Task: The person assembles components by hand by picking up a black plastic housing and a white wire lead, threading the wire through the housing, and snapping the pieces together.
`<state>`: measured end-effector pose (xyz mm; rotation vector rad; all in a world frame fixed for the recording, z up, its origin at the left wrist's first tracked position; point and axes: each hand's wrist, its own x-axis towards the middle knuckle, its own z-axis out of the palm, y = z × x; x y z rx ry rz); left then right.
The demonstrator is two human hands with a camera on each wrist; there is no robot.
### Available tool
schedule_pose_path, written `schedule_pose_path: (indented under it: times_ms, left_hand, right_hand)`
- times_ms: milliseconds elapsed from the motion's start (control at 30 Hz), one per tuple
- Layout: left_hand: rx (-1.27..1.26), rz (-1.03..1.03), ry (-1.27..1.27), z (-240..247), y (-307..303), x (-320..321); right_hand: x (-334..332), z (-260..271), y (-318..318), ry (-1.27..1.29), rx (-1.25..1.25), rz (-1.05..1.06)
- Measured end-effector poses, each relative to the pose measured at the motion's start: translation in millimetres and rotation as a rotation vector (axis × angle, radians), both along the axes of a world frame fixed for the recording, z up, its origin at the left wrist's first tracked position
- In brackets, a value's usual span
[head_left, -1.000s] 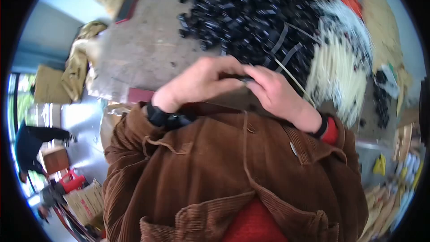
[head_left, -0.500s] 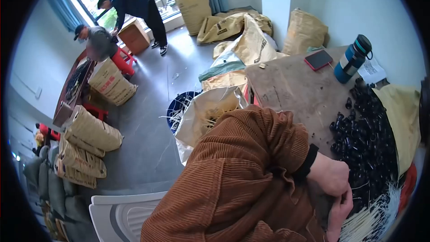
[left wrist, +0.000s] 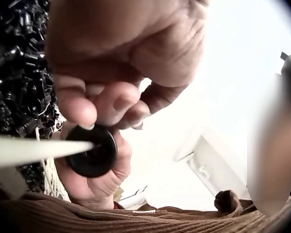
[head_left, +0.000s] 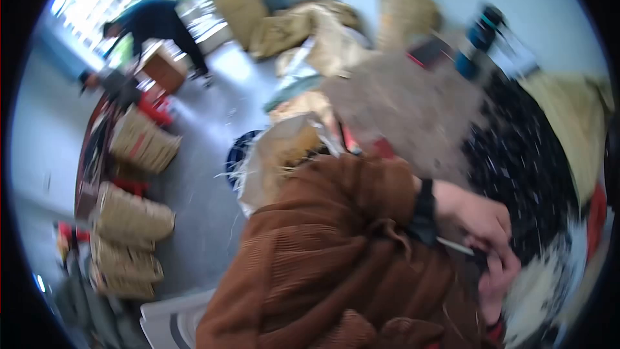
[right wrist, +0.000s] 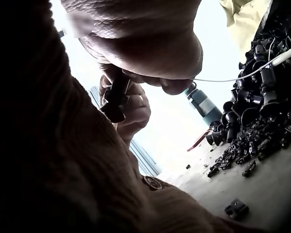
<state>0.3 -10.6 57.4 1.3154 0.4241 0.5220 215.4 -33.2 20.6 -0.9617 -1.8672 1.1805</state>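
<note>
My left hand (head_left: 475, 216) and right hand (head_left: 497, 278) meet in front of my chest at the table edge. Between them is a black plastic part (left wrist: 104, 162) with a round flange. A white stick (left wrist: 34, 150) points at the middle of the flange in the left wrist view and juts out leftward in the head view. Curled fingertips of the left hand lie right at the flange's edge, while the right palm and fingers hold the part from behind. From the right wrist, the black part's body appears between the two hands.
Many black parts (head_left: 516, 155) are heaped on the table (head_left: 413, 116), with white sticks (head_left: 536, 291) nearer me. A bottle (head_left: 478, 39) and a phone (head_left: 429, 52) stand farther back. An open sack (head_left: 271, 161) is left of me; two people are across the room.
My head has turned left from the table, so the room and people show, and the view has shifted slightly again. The hands stay together; the white stick and black part now show between them.
</note>
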Motion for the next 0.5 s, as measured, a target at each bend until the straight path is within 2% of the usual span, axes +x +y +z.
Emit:
schedule_pose_path:
  times_ms: [33, 100, 133, 200, 267, 333, 400, 433, 500]
  left_hand:
    - [0.006, -0.08, -0.002, -4, 3, -5]
    - [0.202, -0.183, 0.101, -19, 9, -10]
    - [0.289, -0.218, 0.148, -18, 7, -17]
    - [0.212, -0.293, 0.322, 1, 2, -28]
    - [-0.08, -0.243, 0.314, -7, -3, -37]
    - [-0.169, -0.115, 0.362, -15, -3, -51]
    - [0.183, 0.009, 0.553, -30, 5, -72]
    - [0.175, -0.002, 0.543, -33, 8, -80]
    - [0.662, 0.092, 0.928, -41, 12, -86]
  right_hand:
    - [-5, 9, -2, -0.045, 0.044, 0.007]
    - [-5, 13, 3, -0.11, 0.173, 0.093]
    - [-8, 22, 1, -0.105, 0.096, 0.141]
    - [-6, 25, -3, -0.096, -0.027, 0.191]
    - [-3, 13, -4, -0.042, -0.124, 0.111]
    - [2, 1, 3, -0.034, -0.195, -0.002]
    - [7, -12, 11, -0.026, -0.261, -0.095]
    - [10, -20, 14, 0.091, -0.369, -0.148]
    - [16, -31, 17, 0.328, -0.583, -0.258]
